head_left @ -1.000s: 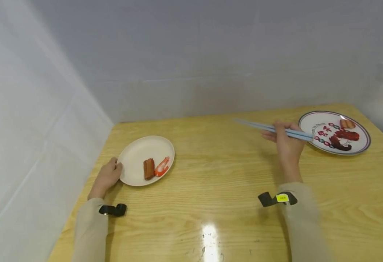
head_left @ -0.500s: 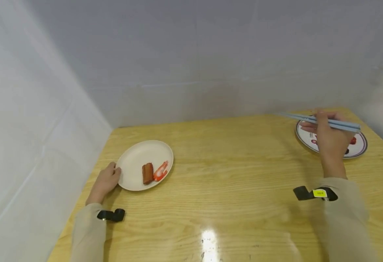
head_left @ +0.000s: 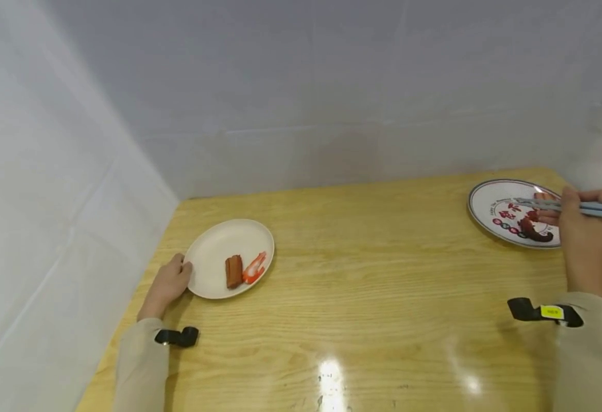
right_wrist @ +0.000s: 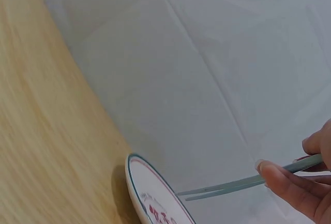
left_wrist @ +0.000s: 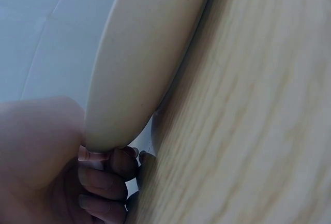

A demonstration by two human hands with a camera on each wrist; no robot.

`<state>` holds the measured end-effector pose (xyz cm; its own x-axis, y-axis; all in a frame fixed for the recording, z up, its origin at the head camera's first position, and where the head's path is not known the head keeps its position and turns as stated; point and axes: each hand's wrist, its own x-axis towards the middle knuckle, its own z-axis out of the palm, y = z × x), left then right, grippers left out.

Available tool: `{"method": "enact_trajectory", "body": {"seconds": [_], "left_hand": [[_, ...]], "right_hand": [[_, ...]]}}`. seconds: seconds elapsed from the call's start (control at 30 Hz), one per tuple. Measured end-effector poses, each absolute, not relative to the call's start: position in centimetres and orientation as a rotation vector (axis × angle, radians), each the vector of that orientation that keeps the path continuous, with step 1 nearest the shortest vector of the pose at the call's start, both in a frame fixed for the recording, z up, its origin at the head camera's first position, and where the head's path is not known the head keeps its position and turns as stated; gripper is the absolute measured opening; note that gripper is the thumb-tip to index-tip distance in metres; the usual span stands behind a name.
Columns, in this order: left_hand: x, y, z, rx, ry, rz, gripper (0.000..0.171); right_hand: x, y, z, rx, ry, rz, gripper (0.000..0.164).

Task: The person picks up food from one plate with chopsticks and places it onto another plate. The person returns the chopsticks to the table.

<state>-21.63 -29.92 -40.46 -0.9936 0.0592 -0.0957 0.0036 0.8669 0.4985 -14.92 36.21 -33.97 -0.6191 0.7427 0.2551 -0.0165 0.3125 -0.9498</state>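
At the left of the head view my left hand [head_left: 169, 280] grips the rim of a cream plate [head_left: 205, 252]. In the left wrist view its fingers [left_wrist: 103, 182] are curled below the plate's edge. On that plate lie a brown block-shaped food piece [head_left: 233, 271] and a red-and-white shrimp-like piece [head_left: 255, 268]. My right hand [head_left: 591, 243] holds a pair of pale blue chopsticks [right_wrist: 232, 185], tips over a white patterned plate [head_left: 486, 197]. A dark curved piece [head_left: 536, 231] lies on it, beside a red piece and a tan one [head_left: 543, 195], partly hidden by the hand and chopsticks.
Both plates rest on a wood-grain table [head_left: 342, 269]. White sheeting [head_left: 290, 103] rises behind the table's far edge and along its left side. Each sleeve carries a black wrist strap [head_left: 548, 312].
My right hand has moved right with the chopsticks, passing over the patterned plate to its right side, so the tips now lie above its food. The left hand stays at the cream plate.
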Motion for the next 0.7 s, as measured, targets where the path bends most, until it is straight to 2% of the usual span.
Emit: {"method": "enact_trajectory", "body": {"seconds": [0.63,0.7], "left_hand": [[-21.6,-29.8,-40.2,0.063,2.933,0.782,0.033],[-21.5,-29.8,-40.2,0.063,2.935,0.781,0.033]], "right_hand": [[-13.8,39.3,-36.6,-0.806,-1.814,1.323,0.007],[-13.5,39.1,-36.6,-0.836,-1.842,1.234,0.012]]}}
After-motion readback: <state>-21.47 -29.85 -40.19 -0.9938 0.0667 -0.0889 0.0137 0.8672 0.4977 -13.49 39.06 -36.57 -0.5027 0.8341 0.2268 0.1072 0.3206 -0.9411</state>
